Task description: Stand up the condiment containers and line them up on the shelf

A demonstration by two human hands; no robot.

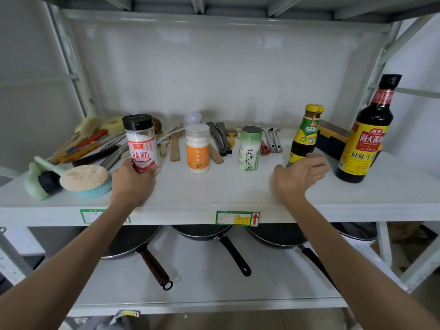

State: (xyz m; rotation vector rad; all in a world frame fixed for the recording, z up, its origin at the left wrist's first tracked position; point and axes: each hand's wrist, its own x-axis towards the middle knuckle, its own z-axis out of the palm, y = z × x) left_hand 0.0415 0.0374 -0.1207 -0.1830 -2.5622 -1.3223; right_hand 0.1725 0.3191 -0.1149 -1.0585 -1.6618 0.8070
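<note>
Five containers upright in a row on white shelf (214, 186). Left hand (133, 179) wraps base of MSG shaker (141, 144) at 9 o'clock, black cap, red label "味精". Right of it: sugar jar (197, 148), orange label "白砂糖"; salt shaker (249, 148), green label "甘草竹盐". Right hand (298, 175) loosely curled, fingers at base of small sauce bottle (304, 136) at 3 o'clock, yellow cap, green label; contact unclear. Far right: big soy sauce bottle (364, 132), "海天酱油", "鲜味生抽". Utensils (221, 139) at 12, scrub brushes (71, 179) far left. Green shelf tag (237, 218), red arrow. Frying pans (209, 234) on lower tier. White metal rack, white wall.
</note>
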